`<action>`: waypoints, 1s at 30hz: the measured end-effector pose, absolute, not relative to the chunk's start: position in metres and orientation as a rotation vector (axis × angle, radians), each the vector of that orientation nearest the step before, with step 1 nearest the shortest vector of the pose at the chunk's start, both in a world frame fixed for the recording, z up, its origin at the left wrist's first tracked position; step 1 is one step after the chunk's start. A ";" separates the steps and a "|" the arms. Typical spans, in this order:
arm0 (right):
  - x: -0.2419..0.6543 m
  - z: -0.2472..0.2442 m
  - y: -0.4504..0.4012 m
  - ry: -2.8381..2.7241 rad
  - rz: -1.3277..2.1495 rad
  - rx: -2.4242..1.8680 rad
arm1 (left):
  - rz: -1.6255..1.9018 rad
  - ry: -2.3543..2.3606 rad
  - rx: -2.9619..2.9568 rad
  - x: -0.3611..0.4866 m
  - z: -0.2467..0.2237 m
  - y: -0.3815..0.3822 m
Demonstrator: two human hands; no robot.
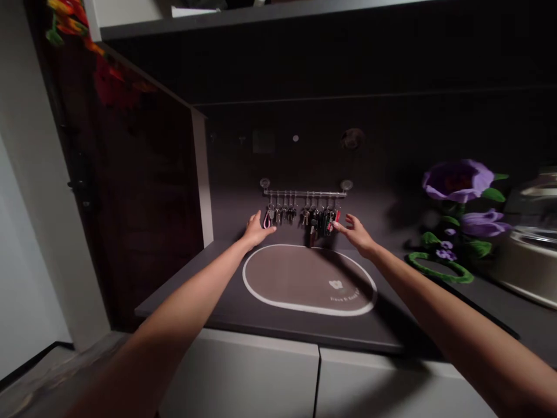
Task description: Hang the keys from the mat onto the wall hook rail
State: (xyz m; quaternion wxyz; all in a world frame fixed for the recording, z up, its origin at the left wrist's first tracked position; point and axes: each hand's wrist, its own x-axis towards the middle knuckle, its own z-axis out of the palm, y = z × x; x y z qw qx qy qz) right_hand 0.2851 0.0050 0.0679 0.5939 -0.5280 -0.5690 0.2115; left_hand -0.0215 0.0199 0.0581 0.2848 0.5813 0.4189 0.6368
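Observation:
A metal hook rail point(304, 194) is fixed to the dark back wall by two round mounts. Several bunches of keys point(306, 216) hang from its hooks. My left hand point(256, 231) is at the rail's left end, fingers apart, beside a pink loop point(267, 219) among the keys. At the right end my right hand point(355, 233) is held out with its fingers spread, the thumb close to a red tag point(337, 217). Whether that thumb touches the hanging things I cannot tell. Neither hand appears to hold anything.
Below the rail an oval brown mat point(296, 273) with a white rim lies on the dark counter point(230, 313). Purple fabric flowers point(461, 181) and a cream appliance point(531, 249) stand at right. A shelf point(261, 23) overhangs the counter. A dark door point(143, 209) is at left.

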 end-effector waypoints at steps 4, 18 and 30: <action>0.285 0.070 0.037 -1.259 0.547 -1.138 | 1.661 1.095 1.425 -0.012 0.070 0.058; 0.257 0.066 0.058 -1.149 1.152 -0.809 | 1.111 0.568 1.040 0.007 0.085 0.098; 0.235 0.071 0.054 -1.024 1.344 -0.641 | 0.977 0.234 1.045 0.032 0.074 0.097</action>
